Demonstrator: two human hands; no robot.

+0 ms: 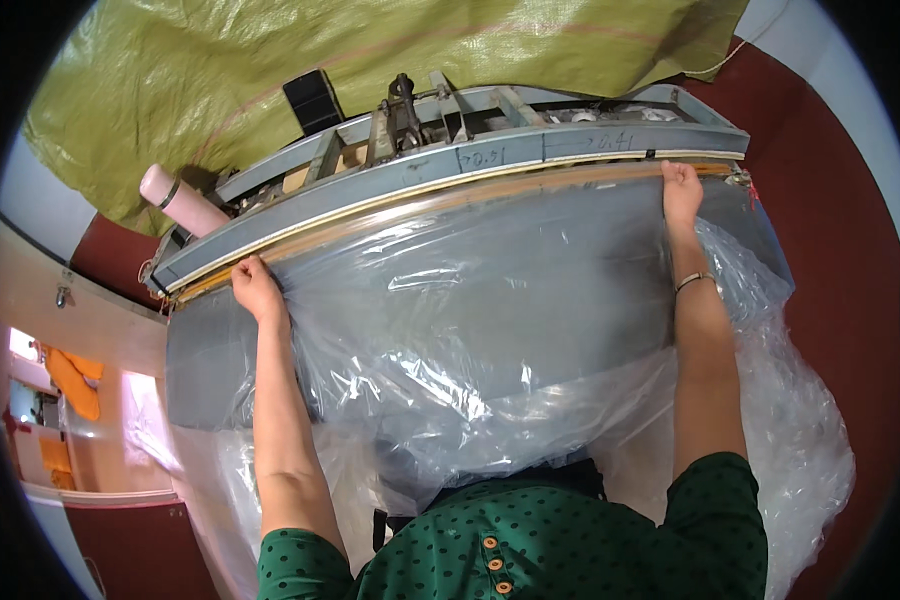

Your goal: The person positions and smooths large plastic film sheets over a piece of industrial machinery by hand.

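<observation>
Both hands are stretched out to the far edge of the big clear plastic bag (pixel 470 330), which is spread flat over the grey table top of the machine (pixel 205 365) with its mouth edge running along the long grey sealing bar with a tan strip (pixel 450 185). The left hand (pixel 256 288) sits near the left end of that bar, fingers curled down and pinching the plastic edge against the strip. The right hand (pixel 681 190) is up at the right end, fingers pressed over the edge of the same bag. Honestly you can't see the fingertips properly on either side since they tuck under toward the bar, so how tight the pinch is stays a guess, but both are clearly closed on the film.

The rest of the bag bunches up and spills off the near side of the table, and its lower part disappears behind the green dotted shirt with orange buttons (pixel 530 540) at the bottom. There's something dark under the plastic near the person's chest, can't make out what.

Behind the bar there's a grey metal frame with levers (pixel 410 115), partly hidden by a yellow-green woven tarp (pixel 320 50). A pale pink cylinder-shaped bottle (pixel 180 200) lies at the left end, its lower end cut off by the frame. A thin metal bracelet (pixel 694 281) sits on the right wrist.
</observation>
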